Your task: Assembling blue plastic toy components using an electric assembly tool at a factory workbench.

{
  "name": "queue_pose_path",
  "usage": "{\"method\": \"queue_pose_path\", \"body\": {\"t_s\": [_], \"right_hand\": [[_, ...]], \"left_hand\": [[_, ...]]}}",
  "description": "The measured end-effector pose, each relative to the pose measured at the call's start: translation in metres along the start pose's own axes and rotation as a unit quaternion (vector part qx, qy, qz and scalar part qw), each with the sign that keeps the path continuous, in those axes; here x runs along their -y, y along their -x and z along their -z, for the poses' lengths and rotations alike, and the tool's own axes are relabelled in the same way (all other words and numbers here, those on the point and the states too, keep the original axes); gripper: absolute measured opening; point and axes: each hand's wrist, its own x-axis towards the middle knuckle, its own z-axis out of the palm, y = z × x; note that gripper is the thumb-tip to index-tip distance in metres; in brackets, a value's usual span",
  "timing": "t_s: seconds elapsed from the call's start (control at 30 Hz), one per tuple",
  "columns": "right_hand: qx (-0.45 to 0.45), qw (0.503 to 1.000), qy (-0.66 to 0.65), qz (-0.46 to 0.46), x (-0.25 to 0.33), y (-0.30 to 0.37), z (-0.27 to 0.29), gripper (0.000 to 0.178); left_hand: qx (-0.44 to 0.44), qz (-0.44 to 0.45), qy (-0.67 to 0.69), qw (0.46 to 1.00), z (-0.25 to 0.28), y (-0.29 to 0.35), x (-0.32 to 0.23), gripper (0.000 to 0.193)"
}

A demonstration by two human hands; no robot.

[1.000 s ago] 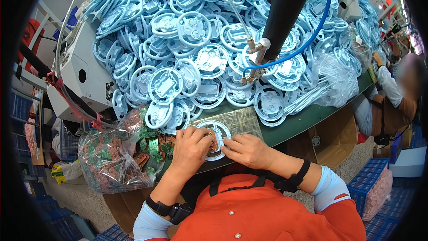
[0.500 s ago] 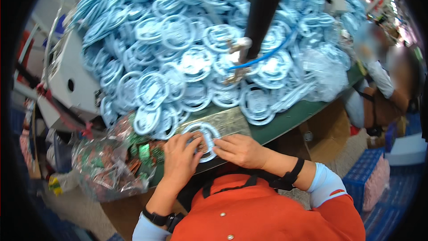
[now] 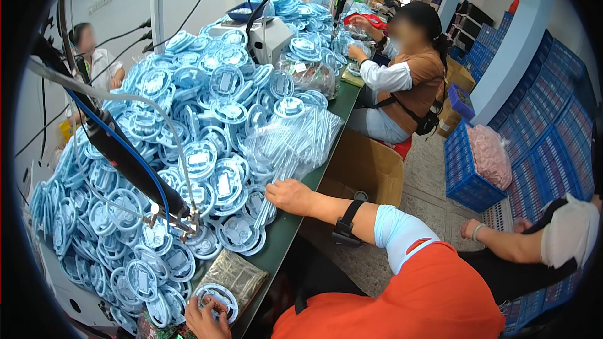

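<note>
At the near edge of the bench, my left hand [image 3: 204, 321] has its fingers bent onto a small copper-brown piece [image 3: 215, 306] inside a pale-blue plastic ring [image 3: 230, 299]. That ring lies against a block wrapped in brownish tape [image 3: 234, 276]. My right hand [image 3: 290, 197] is stretched farther along the bench, fingers closed at the near end of a bundle of thin pale-blue strips [image 3: 284, 158]. Part of the bundle lies under clear plastic; the exact grip is partly hidden by the fingers.
A large heap of pale-blue ring parts [image 3: 147, 122] covers the green bench [image 3: 301, 216]. A black arm with a metal-tipped tool [image 3: 135, 169] hangs over it. A cardboard box [image 3: 361, 166] stands beside the bench. A co-worker [image 3: 408, 78] sits farther along; another person's hand [image 3: 472, 229] shows at right.
My right hand has left the ring and reached right to the strip bundle. My left hand stays at the ring. The view has swung toward the right side of the workshop.
</note>
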Motion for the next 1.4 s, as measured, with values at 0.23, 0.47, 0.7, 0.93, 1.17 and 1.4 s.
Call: {"method": "queue_pose_path", "body": {"t_s": [0.23,0.47,0.7,0.93,1.17,1.4], "right_hand": [[-0.001,0.996,-0.051,0.067,-0.009,-0.016,0.002,0.005],[-0.051,0.996,-0.034,0.066,0.018,-0.029,0.002,0.008],[-0.03,0.997,-0.045,0.063,0.006,-0.021,-0.002,0.008],[-0.12,0.978,-0.107,0.136,0.042,-0.056,0.03,0.01],[0.028,0.926,-0.372,0.061,0.118,-0.061,0.06,0.011],[0.129,0.863,-0.488,-0.012,0.13,-0.038,0.043,0.011]], "left_hand": [[0.002,-0.001,-0.038,0.999,0.004,0.001,-0.006,0.06],[0.007,0.01,-0.046,0.999,0.001,-0.002,-0.007,0.075],[-0.025,0.008,-0.023,0.999,-0.009,-0.003,-0.002,0.084],[-0.055,0.004,-0.04,0.998,-0.023,0.009,0.015,0.086],[-0.121,0.05,0.119,0.984,-0.037,0.015,0.011,0.066],[-0.161,0.016,0.131,0.978,-0.049,0.008,0.016,0.067]]}}
